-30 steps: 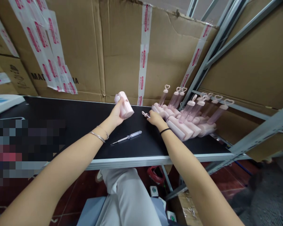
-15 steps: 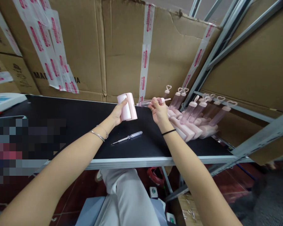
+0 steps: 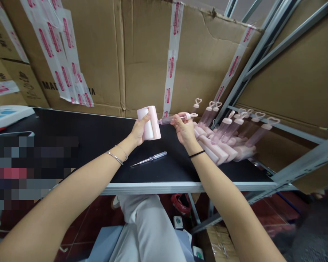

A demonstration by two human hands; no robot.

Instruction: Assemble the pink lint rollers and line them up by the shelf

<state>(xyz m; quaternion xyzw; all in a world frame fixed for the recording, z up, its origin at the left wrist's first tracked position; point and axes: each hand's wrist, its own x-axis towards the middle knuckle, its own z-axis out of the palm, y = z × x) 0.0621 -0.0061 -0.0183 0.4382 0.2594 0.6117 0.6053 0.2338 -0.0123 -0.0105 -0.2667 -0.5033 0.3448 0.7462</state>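
My left hand (image 3: 139, 129) is wrapped round a pale pink and white rounded plastic case (image 3: 151, 123), held above the black tabletop. In my right hand (image 3: 182, 128) is a clear pink tube (image 3: 166, 120) with a pale cap and loop at its right end. The tube lies nearly level, its narrow left tip at the case's right side; whether it is inside or only touching I cannot tell. Below the hands, a screwdriver (image 3: 150, 159) with a clear handle rests on the tabletop.
To the right, several similar pink cases (image 3: 217, 151) lie grouped, with heart-topped tubes (image 3: 259, 134) standing out of them. Large cardboard (image 3: 142, 62) backs the table (image 3: 164, 187). A metal shelf frame (image 3: 289, 169) borders the right; a white device (image 3: 9, 118) stands far left.
My right hand has turned the tube slightly, so its loop shows more face-on. The gap between the tube's tip and the case has closed. The whole view has shifted slightly.
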